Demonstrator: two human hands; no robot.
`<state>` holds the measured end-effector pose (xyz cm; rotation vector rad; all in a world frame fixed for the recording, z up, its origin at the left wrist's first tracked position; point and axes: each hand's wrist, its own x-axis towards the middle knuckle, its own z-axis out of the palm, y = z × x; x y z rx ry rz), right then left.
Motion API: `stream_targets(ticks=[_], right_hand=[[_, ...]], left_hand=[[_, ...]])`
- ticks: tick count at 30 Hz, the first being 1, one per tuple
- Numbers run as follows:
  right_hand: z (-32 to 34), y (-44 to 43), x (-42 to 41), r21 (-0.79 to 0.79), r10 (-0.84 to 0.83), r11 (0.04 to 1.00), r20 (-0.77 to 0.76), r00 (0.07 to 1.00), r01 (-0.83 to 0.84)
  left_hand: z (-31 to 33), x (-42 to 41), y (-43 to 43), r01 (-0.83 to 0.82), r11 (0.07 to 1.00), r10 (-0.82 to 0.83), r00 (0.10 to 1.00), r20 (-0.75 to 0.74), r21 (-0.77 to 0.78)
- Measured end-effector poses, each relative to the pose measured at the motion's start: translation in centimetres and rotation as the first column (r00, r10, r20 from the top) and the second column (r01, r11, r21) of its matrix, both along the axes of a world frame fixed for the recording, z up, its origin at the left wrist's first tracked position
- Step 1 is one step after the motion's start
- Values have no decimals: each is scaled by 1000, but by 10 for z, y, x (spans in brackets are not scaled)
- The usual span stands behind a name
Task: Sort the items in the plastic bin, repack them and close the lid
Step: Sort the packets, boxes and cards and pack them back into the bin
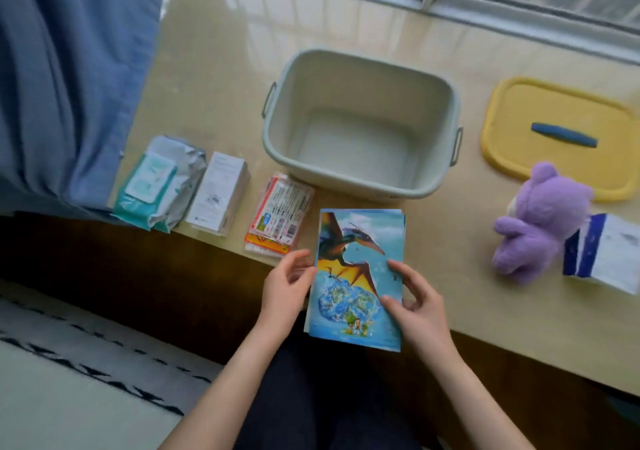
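Glossy blue, with a flying reptile on its cover, the book sits in front of us, its far end on the table and its near end hanging past the edge over our lap. We have our left hand at its left edge with fingers loosely curled, touching but not clearly pinching it. Our right hand lies on the cover and right edge, thumb and fingers half closed around that side. Just beyond stands the bin, empty, and well off to the right lies its yellow lid. Wipes, a white box and some packets are lined up on the left; a purple plush toy and a blue-and-white pouch are on the right. We judge the sorting done and repacking about to start: next we need a firm two-handed hold to lay the book flat on the bin's floor
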<state>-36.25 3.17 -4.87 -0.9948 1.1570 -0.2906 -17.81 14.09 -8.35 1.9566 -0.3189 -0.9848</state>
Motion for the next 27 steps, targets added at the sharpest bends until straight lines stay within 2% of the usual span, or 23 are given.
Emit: stream_targets(ticks=[6,9,14,19,24,27], right_hand=[[62,-18,5,-150,-29,988,37,999,35],[65,-31,17,-181,-68,980,51,996,76],[48,-46,54,-192,-142,969,66,988,152],[20,-48,84,-219,-184,958,28,982,186],[1,-48,96,-248,-199,950,-7,980,191],[-4,-46,95,-239,-210,950,-15,978,200]], left_hand=[[56,39,-1,-7,1000,11,978,209,-20],[54,66,-5,9,999,-18,975,223,45],[15,115,-17,86,987,-111,976,188,134],[-37,138,-26,193,929,-276,930,243,317],[-65,145,-32,119,886,-248,939,240,448],[-73,144,-33,118,850,-297,912,284,514]])
